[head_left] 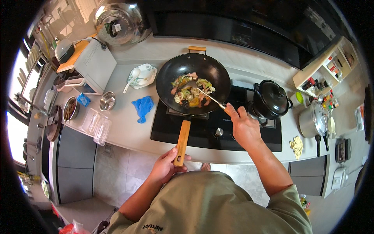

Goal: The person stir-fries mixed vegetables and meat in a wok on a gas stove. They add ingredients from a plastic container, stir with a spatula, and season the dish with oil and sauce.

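Observation:
A black wok [214,70] sits over the left part of a black glass cooktop [201,137]. In it lies a mix of green pieces, pink meat slices, pale chunks and dark bits [192,93]. My right hand [247,125] grips the handle of a metal spatula [211,98], whose head is among the food and partly hidden. At the end of the wok's wooden handle [182,140] is my left hand [168,163], its thumb and fingers around the handle's lower end.
Right of the wok stand a lidded black pot [270,101] and a pressure cooker [311,121], near a yellow cloth [296,147]. Leftward are a blue cloth [143,108], a plate with a white spoon [147,74], a steel bowl [107,101] and plastic containers [102,131]. A range hood [201,26] hangs beyond.

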### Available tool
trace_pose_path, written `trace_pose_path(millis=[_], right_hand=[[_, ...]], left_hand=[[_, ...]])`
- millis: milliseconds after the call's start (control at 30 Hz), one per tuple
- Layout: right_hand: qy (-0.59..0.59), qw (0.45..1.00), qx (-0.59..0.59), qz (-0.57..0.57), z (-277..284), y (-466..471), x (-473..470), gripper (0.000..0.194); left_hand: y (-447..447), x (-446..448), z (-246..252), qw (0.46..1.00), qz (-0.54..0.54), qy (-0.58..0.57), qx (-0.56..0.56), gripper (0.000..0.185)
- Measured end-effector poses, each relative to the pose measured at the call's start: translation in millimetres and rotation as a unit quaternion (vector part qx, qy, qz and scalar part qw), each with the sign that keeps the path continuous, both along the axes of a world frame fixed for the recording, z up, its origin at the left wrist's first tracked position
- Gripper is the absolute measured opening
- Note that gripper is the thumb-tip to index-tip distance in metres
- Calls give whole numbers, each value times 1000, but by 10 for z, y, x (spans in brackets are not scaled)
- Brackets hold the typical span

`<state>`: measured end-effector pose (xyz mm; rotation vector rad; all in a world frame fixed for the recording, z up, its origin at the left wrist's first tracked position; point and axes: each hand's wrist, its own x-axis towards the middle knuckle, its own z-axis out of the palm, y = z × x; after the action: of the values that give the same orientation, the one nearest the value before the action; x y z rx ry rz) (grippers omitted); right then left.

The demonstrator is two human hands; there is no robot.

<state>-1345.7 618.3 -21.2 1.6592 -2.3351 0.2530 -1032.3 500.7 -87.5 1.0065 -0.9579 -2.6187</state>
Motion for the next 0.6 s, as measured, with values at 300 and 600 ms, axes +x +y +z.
trace_pose_path(millis=[300,600], right_hand=[[-9,999,33,-26,959,600,-101,49],[51,998,47,11,863,565,-248,56]], left_hand=[[44,-185,47,999,19,-35,-30,46],[189,-254,95,993,31,-38,-107,36]])
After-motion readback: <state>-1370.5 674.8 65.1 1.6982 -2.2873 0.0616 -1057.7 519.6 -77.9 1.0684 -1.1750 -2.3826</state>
